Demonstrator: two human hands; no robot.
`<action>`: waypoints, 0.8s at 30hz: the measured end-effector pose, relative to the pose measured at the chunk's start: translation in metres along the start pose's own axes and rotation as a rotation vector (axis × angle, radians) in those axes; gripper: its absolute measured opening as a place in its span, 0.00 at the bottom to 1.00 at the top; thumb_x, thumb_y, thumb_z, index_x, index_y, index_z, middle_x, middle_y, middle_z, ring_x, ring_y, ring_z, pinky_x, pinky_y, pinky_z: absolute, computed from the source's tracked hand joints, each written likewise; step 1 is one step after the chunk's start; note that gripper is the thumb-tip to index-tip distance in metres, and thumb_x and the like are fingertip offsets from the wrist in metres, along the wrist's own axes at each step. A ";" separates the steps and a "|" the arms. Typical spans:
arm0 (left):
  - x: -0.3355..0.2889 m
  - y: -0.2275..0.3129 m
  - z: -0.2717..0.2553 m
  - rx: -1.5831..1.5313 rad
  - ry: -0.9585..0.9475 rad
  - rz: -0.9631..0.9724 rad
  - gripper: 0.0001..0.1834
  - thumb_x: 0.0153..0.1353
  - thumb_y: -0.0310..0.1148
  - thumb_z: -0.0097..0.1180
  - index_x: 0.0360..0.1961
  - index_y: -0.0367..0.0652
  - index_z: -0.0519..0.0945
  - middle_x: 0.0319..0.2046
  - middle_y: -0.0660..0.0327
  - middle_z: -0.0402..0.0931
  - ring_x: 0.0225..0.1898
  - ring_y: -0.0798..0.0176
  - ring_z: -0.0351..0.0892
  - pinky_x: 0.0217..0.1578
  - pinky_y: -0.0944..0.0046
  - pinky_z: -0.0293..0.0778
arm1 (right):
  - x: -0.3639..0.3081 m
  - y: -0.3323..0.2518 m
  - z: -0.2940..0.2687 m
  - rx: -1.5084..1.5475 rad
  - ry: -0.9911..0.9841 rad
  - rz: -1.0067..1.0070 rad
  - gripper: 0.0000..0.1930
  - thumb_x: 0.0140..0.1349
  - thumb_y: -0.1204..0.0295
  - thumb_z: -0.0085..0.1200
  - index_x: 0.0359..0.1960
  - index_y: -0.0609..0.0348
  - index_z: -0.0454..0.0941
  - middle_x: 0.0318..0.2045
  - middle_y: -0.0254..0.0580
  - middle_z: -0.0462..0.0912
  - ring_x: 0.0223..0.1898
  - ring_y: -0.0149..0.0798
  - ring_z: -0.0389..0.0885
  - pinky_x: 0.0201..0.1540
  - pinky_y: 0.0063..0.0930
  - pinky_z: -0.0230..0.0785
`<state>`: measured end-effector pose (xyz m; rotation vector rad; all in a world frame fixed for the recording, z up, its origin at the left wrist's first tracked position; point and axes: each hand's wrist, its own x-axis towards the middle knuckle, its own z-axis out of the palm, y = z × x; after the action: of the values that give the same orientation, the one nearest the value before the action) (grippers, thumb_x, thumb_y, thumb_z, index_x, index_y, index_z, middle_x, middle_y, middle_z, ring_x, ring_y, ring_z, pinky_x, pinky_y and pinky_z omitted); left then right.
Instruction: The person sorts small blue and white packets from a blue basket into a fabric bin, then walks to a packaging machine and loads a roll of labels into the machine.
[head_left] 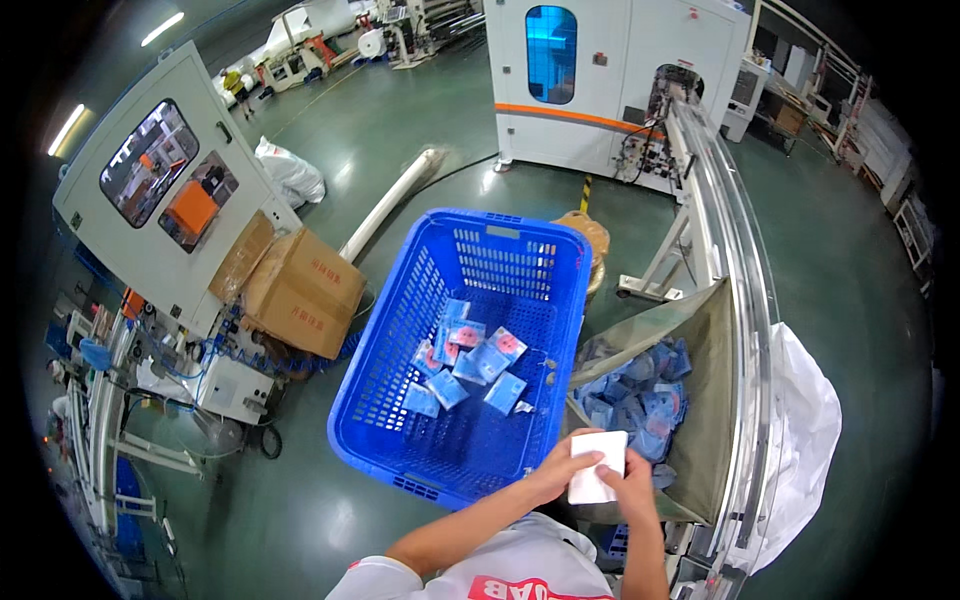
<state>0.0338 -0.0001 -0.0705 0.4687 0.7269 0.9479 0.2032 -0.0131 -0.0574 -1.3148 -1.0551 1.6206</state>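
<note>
A small white rectangular pad or stack [597, 467] is gripped between both of my hands, above the near right corner of the basket. My left hand [560, 468] holds its left side, thumb lying on top. My right hand [632, 488] closes on the right side, its thumb also on the face. The blue plastic basket [370, 375] contains several small blue-and-white packets [488, 361], some with a pink round print. Just right of my hands, a greenish cloth bin [705, 420] is heaped with similar blue packets [640, 400].
A conveyor rail [745, 300] curves along the right, leading from a white machine [590, 80]. White sacking [800, 450] hangs beyond it. Cardboard boxes [305, 293] lean by another white machine [150, 180] at left. A long white tube [390, 203] lies on the floor.
</note>
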 end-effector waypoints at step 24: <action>0.109 -0.069 -0.479 -0.232 1.064 -0.264 0.13 0.58 0.38 0.62 0.41 0.47 0.73 0.25 0.62 0.72 0.21 0.65 0.70 0.23 0.64 0.70 | 0.005 -0.013 -0.005 -0.050 0.607 -0.024 0.14 0.56 0.75 0.59 0.42 0.68 0.73 0.30 0.45 0.82 0.27 0.32 0.80 0.32 0.23 0.73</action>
<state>-0.2387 0.0820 -0.4767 -0.3923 1.5623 0.9834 0.2085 -0.0032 -0.0477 -1.6719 -0.7309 1.0659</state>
